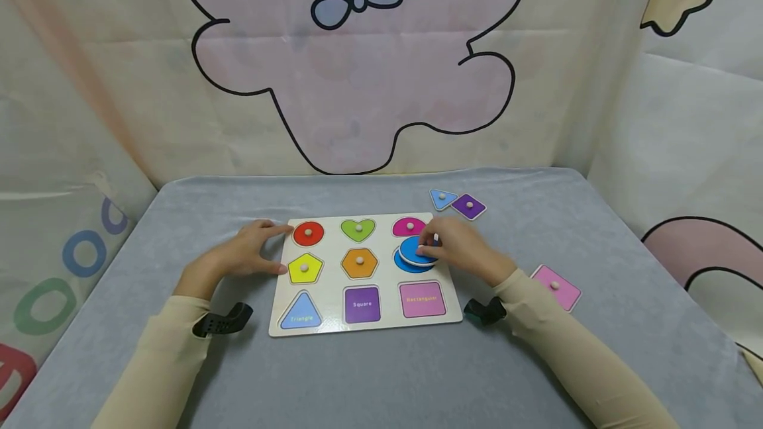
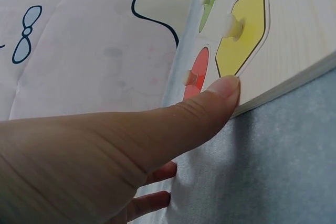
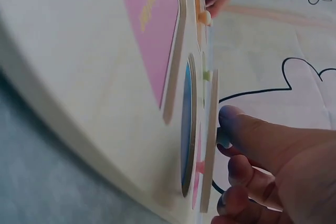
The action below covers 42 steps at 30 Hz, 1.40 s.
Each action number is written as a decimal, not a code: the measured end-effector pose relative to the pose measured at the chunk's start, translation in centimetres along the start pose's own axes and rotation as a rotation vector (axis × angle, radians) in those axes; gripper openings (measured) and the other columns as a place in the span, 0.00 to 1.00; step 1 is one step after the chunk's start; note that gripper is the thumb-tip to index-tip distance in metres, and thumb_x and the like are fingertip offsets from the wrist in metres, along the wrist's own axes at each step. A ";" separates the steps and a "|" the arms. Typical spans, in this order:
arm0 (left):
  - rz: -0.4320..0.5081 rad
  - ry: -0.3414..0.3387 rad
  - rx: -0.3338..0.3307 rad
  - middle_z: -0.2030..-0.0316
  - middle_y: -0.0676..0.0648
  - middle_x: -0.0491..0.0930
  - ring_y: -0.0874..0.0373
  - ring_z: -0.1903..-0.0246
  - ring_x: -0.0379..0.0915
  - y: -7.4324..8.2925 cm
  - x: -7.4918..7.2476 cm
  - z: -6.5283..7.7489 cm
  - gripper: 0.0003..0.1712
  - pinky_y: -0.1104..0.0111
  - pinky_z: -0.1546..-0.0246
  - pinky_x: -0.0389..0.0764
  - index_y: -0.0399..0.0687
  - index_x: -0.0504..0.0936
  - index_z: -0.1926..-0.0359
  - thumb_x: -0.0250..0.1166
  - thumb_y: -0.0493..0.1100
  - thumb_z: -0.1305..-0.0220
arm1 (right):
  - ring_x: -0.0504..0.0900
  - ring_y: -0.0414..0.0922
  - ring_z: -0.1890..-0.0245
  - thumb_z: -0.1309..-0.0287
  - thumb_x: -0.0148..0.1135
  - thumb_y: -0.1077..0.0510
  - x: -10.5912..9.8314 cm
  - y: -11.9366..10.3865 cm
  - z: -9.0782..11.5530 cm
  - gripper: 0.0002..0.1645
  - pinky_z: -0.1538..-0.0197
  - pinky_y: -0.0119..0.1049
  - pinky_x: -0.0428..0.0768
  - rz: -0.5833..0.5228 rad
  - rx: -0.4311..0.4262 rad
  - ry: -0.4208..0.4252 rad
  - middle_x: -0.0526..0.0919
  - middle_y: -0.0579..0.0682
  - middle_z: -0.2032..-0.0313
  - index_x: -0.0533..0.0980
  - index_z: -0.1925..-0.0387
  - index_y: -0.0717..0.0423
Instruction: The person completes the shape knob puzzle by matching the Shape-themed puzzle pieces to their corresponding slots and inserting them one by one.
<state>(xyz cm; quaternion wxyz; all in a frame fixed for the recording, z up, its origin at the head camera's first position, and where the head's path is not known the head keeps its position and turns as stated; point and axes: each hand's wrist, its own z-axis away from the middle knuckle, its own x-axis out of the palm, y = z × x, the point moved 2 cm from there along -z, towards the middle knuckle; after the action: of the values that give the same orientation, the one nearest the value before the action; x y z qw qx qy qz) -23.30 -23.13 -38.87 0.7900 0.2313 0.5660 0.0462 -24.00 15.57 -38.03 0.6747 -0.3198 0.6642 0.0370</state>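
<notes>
A wooden knob puzzle board [image 1: 332, 250] lies on the cloth. My left hand [image 1: 244, 250] steadies its left edge, fingers spread and fairly straight. In the left wrist view the thumb [image 2: 210, 100] presses the rim beside the yellow pentagon [image 2: 252, 22]. My right hand [image 1: 461, 249] pinches the knob of a blue round puzzle piece [image 1: 413, 250]. Seen edge-on in the right wrist view, that piece [image 3: 210, 156] is apart from the board, just over the blue round recess [image 3: 187, 129] and slightly offset from it. The knob is partly hidden by the fingertips.
Red, green, magenta, yellow and orange pieces sit in the board. The bottom row shows triangle [image 1: 301, 310], square [image 1: 361, 304] and rectangle [image 1: 422, 300] recesses. Loose on the cloth are a blue triangle [image 1: 441, 200], a purple square [image 1: 468, 206] and a pink rectangle [image 1: 557, 288].
</notes>
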 end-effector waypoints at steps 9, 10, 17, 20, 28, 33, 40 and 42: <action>-0.004 0.003 -0.001 0.29 0.29 0.59 0.31 0.32 0.56 0.2 -0.1 -0.3 0.50 0.32 0.36 0.67 0.51 0.64 0.24 0.76 0.56 0.44 | 0.74 0.40 0.69 0.43 0.74 0.53 0.6 -0.3 0.0 0.07 0.66 0.30 0.73 -0.010 0.001 -0.020 0.81 0.44 0.72 0.84 0.68 0.51; -0.005 0.002 0.000 0.29 0.29 0.59 0.31 0.32 0.56 0.2 -0.1 -0.3 0.50 0.32 0.36 0.67 0.51 0.64 0.24 0.76 0.56 0.44 | 0.74 0.40 0.68 0.43 0.74 0.53 0.7 -0.3 -0.1 0.07 0.66 0.31 0.73 -0.012 0.008 -0.023 0.81 0.44 0.72 0.84 0.68 0.51; -0.009 -0.003 -0.001 0.29 0.29 0.59 0.30 0.32 0.55 0.2 -0.1 -0.2 0.51 0.31 0.36 0.66 0.51 0.64 0.24 0.76 0.57 0.45 | 0.75 0.41 0.68 0.42 0.74 0.55 0.8 -0.1 0.0 0.07 0.65 0.31 0.74 -0.016 -0.001 -0.063 0.82 0.45 0.71 0.86 0.64 0.53; -0.007 -0.016 -0.004 0.29 0.28 0.59 0.30 0.32 0.55 0.1 0.2 -0.1 0.51 0.31 0.36 0.67 0.51 0.64 0.24 0.77 0.57 0.46 | 0.76 0.41 0.67 0.42 0.73 0.57 0.8 0.0 0.3 0.08 0.63 0.31 0.76 -0.029 -0.004 -0.098 0.84 0.46 0.69 0.86 0.61 0.55; -0.008 -0.013 -0.004 0.29 0.28 0.59 0.29 0.32 0.56 -0.2 0.5 0.4 0.51 0.31 0.37 0.67 0.50 0.65 0.25 0.77 0.56 0.46 | 0.78 0.41 0.65 0.41 0.71 0.62 1.0 -0.2 0.3 0.05 0.61 0.30 0.79 -0.090 -0.030 -0.131 0.86 0.47 0.67 0.87 0.61 0.56; -0.004 -0.006 -0.010 0.29 0.28 0.59 0.30 0.32 0.56 -0.4 0.5 0.4 0.51 0.31 0.37 0.68 0.51 0.64 0.25 0.77 0.56 0.45 | 0.78 0.42 0.63 0.40 0.70 0.62 1.1 -0.5 0.1 0.07 0.61 0.29 0.80 -0.123 -0.015 -0.142 0.86 0.48 0.65 0.86 0.60 0.57; 0.003 -0.003 -0.009 0.29 0.29 0.59 0.30 0.32 0.56 -0.1 0.2 0.0 0.51 0.31 0.37 0.68 0.51 0.64 0.24 0.76 0.56 0.45 | 0.77 0.42 0.65 0.38 0.70 0.60 0.9 -0.8 -0.1 0.06 0.63 0.29 0.78 -0.107 -0.012 -0.131 0.85 0.48 0.67 0.86 0.61 0.58; 0.003 -0.003 -0.006 0.29 0.28 0.59 0.30 0.32 0.56 -0.1 0.1 0.0 0.51 0.31 0.37 0.68 0.51 0.64 0.24 0.77 0.56 0.45 | 0.77 0.42 0.66 0.38 0.70 0.59 0.8 -0.8 -0.1 0.06 0.63 0.30 0.78 -0.101 -0.005 -0.123 0.85 0.48 0.68 0.86 0.61 0.58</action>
<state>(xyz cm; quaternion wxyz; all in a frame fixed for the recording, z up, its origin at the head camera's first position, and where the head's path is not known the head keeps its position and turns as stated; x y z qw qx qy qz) -23.31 -23.19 -39.01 0.7915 0.2298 0.5642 0.0486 -23.65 14.56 -38.47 0.7145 -0.3516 0.6044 0.0240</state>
